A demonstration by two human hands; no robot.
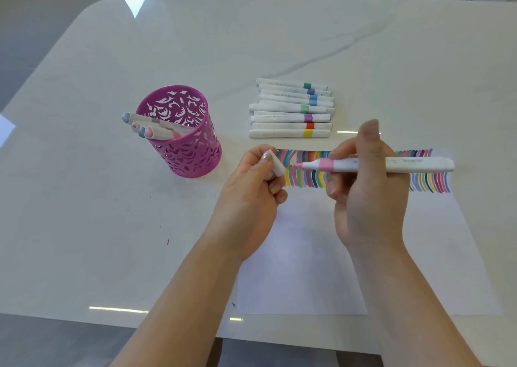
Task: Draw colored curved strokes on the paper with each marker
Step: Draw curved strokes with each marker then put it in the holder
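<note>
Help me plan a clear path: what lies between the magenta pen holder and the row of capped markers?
Nothing. The head view shows only bare white tabletop between the magenta pen holder and the row of capped markers.

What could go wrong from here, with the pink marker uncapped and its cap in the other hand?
1. The right hand lies over finished strokes; if the ink is wet, it may smudge.
2. The marker tip is near the paper's left edge, so a stroke could run onto the table, which already bears ink specks.
3. The left hand holds the small cap at its fingertips; it might slip and roll away.
</note>
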